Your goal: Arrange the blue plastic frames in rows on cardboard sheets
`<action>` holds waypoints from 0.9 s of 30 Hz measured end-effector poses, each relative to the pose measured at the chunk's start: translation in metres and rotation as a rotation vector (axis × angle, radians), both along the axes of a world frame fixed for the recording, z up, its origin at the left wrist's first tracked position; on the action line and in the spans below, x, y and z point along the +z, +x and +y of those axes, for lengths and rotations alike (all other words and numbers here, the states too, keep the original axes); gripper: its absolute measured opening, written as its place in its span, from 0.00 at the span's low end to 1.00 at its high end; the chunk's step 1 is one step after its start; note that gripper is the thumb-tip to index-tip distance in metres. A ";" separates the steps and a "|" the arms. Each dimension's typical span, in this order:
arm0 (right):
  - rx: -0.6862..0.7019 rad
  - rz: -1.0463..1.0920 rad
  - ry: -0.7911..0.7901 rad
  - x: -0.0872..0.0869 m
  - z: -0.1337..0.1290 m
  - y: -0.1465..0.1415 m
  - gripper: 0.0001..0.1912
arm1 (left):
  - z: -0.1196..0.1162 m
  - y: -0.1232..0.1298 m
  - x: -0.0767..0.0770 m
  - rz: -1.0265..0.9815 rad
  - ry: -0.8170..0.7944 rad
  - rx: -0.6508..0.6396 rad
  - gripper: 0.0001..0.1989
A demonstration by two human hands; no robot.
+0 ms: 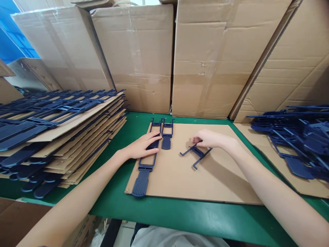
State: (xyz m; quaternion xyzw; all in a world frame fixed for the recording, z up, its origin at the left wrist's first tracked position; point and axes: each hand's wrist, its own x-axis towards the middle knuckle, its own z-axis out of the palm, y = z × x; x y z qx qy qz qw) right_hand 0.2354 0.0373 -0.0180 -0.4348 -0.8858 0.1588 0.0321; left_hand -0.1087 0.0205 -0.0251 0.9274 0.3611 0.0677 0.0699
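Stacks of cardboard sheets (77, 137) layered with dark blue plastic parts (46, 113) rise well to the left of the left hand (141, 145), on the green table (180, 216). That hand lies flat and palm down, fingers (154, 136) stretched out and closed on nothing, pressing the upper end of a long blue plastic frame (145, 164) that rests on the brown cardboard sheet (205, 178); this piece has two thin parallel rails and a ribbed, rounded paddle at its near end, which reaches toward the sheet's front edge, below the wrist. Just right of the fingertips lies a shorter blue frame (167, 135) of the same make, its open hooked ends pointing toward the boxes (213, 58) at the back, its paddle close to the fingertips but seemingly not touching them. Farther right, the right hand (209, 139) curls its fingers (196, 140) in a pinch on the far end of a third blue frame (196, 154), which sits askew, its two thin legs slanting out below and left of the fingers with their hooked tips on the cardboard. Well to the right of that hand, a loose heap of blue frames (298, 137) sprawls on another cardboard sheet (295, 181).
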 end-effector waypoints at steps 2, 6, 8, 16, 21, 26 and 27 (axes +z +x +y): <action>-0.005 -0.027 -0.066 0.007 -0.005 -0.001 0.08 | 0.000 0.000 0.000 -0.003 0.003 -0.005 0.31; -0.037 0.062 -0.104 0.023 -0.019 -0.004 0.06 | 0.000 0.000 -0.001 -0.004 0.003 -0.008 0.31; -0.042 0.131 -0.095 0.028 -0.024 -0.007 0.10 | 0.000 0.000 -0.001 0.000 -0.001 -0.003 0.32; 0.085 0.319 -0.216 0.034 -0.039 -0.025 0.04 | 0.001 0.000 -0.002 -0.008 0.008 -0.007 0.31; 0.078 0.474 -0.394 0.032 -0.044 -0.038 0.04 | 0.002 -0.001 -0.005 -0.025 0.000 -0.014 0.31; 0.126 0.582 -0.517 0.019 -0.044 -0.049 0.06 | 0.001 -0.001 -0.005 -0.022 -0.009 0.007 0.31; 0.130 0.593 -0.529 0.017 -0.044 -0.051 0.07 | 0.001 0.000 -0.005 -0.023 -0.007 0.006 0.31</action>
